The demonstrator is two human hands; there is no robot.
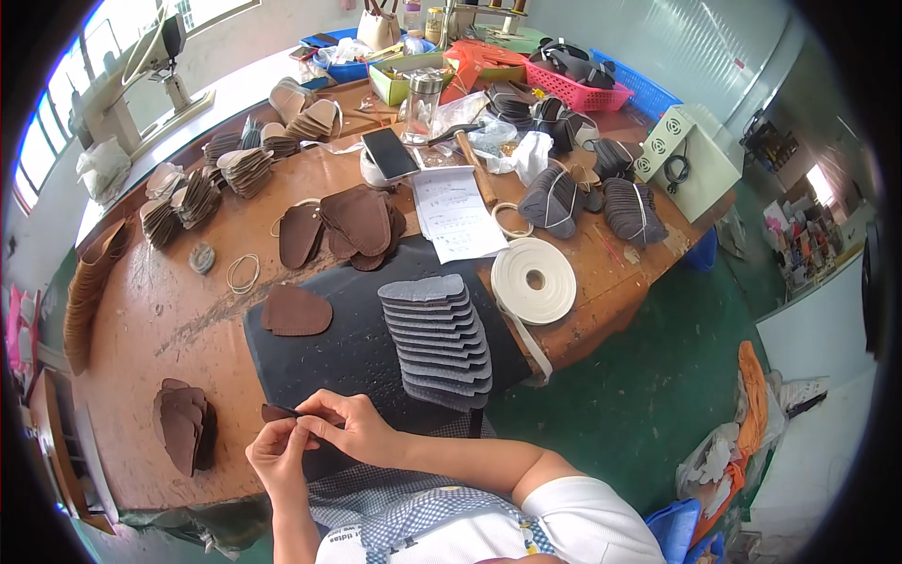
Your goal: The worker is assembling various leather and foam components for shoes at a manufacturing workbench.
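Observation:
Close together at the mat's near edge, my two hands pinch a small dark brown leather piece (274, 412). My left hand (278, 455) has its fingers closed on its lower side, while my right hand (353, 429) grips it from the right. Most of the piece is hidden by my fingers. Beyond them on the black mat (352, 362) lies a single brown leather piece (298, 310). To its right, grey felt-like pieces (437, 343) are fanned in an overlapping row. A stack of brown pieces (185, 428) sits left of my hands.
Further back are more brown pieces (362, 221), written paper sheets (458, 211), a phone (390, 153) and a hammer (476, 169). A roll of white tape (534, 281) lies at the table's right edge. Bundled grey pieces (552, 202) and a pink basket (578, 89) stand behind it.

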